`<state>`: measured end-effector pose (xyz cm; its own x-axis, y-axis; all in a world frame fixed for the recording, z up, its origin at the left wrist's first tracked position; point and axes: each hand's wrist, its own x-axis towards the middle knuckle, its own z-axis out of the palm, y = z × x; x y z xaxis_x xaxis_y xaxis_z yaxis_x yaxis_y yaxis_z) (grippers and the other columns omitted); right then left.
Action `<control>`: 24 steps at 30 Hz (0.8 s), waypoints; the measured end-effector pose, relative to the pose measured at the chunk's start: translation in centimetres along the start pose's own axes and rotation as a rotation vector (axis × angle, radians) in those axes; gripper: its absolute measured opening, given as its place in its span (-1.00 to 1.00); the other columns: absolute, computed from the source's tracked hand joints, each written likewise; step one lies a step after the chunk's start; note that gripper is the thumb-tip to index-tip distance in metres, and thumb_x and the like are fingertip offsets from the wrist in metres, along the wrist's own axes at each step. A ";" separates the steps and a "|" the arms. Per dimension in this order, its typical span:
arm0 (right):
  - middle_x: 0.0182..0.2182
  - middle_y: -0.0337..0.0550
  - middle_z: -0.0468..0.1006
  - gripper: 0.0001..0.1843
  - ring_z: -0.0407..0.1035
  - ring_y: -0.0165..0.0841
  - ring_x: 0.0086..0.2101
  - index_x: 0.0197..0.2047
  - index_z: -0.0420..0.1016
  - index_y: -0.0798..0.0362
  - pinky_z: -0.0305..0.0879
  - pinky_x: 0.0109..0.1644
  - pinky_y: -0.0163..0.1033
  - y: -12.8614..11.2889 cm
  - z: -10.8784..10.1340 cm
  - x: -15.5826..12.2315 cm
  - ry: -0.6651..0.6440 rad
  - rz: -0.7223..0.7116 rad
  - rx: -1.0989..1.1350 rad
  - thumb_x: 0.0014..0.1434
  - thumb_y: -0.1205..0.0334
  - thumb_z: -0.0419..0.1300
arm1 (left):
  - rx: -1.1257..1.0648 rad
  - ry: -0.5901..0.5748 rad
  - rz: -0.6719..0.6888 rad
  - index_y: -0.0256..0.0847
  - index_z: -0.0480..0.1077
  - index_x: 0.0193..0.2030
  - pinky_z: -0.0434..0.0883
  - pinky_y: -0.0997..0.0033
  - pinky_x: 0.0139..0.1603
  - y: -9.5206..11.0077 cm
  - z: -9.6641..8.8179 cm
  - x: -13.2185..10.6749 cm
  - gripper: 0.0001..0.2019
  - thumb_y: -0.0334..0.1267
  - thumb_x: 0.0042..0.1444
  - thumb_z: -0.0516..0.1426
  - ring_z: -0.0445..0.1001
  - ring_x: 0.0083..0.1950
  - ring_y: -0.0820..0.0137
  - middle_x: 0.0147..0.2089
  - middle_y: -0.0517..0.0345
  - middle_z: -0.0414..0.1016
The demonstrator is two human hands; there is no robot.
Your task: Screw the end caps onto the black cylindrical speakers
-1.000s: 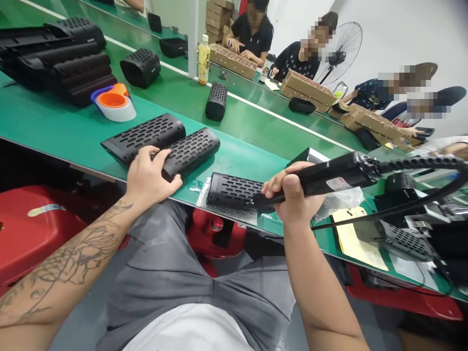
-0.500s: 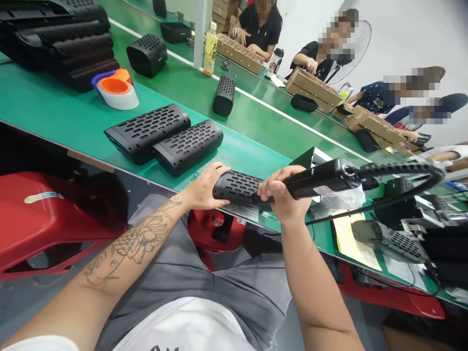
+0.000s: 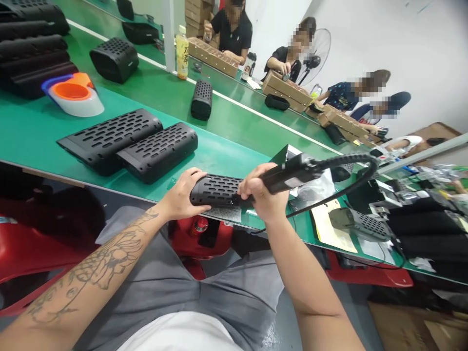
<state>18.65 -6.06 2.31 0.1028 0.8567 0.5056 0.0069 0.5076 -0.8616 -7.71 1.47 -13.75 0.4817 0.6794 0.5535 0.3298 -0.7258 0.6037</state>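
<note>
My left hand [image 3: 182, 196] grips the near end of a black perforated speaker shell [image 3: 216, 190] that lies at the front edge of the green bench [image 3: 226, 156]. My right hand [image 3: 262, 194] is closed round a black corded power tool [image 3: 292, 173] whose tip rests on the shell's right end. The tool's ribbed cable [image 3: 351, 163] loops away to the right. Two more perforated shells [image 3: 127, 144] lie side by side just left of my left hand.
An orange and white tape dispenser [image 3: 72, 94] and stacked black housings [image 3: 32, 48] sit at the far left. A bottle [image 3: 182, 52] stands by a post. Several people work with cardboard trays [image 3: 285, 87] across the belt. Another shell and yellow paper [image 3: 331, 226] lie to the right.
My left hand left the pair of shells and took hold of the shell under the tool. The view has shifted right, so everything sits further left.
</note>
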 end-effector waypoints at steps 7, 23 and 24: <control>-0.55 -0.48 0.50 -0.31 0.50 -0.34 -0.59 -0.20 0.55 -0.11 0.47 -0.49 -0.19 0.2 -13.9 5.1 0.696 -0.217 -0.437 0.16 -0.44 0.75 | 0.030 0.114 0.057 0.06 0.16 0.89 0.51 -0.60 0.82 0.0 2.4 -1.4 0.19 -0.01 0.27 0.64 0.50 0.79 -0.44 0.74 -0.41 0.43; -0.58 -0.48 0.48 -0.33 0.41 -0.33 -0.66 -0.13 0.63 -0.14 0.54 -0.53 -0.15 -3.0 -6.9 1.4 0.305 -0.194 -0.058 0.23 -0.50 0.74 | -0.061 0.031 -0.029 0.00 0.16 0.91 0.39 -0.55 0.93 0.1 1.7 -1.1 0.22 -0.05 0.23 0.62 0.41 0.89 -0.40 0.83 -0.41 0.40; -0.57 -0.48 0.47 -0.33 0.41 -0.33 -0.66 -0.12 0.64 -0.16 0.54 -0.53 -0.15 -3.4 -4.7 1.3 0.233 -0.184 -0.001 0.25 -0.53 0.71 | -0.065 0.025 -0.043 0.00 0.17 0.91 0.39 -0.55 0.93 0.2 1.7 -1.0 0.22 -0.05 0.22 0.63 0.41 0.88 -0.40 0.82 -0.41 0.41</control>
<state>23.48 -7.15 5.70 0.3250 0.7060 0.6293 0.0478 0.6523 -0.7565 -6.75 0.43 -15.17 0.4475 0.7128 0.5401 0.2959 -0.6879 0.6627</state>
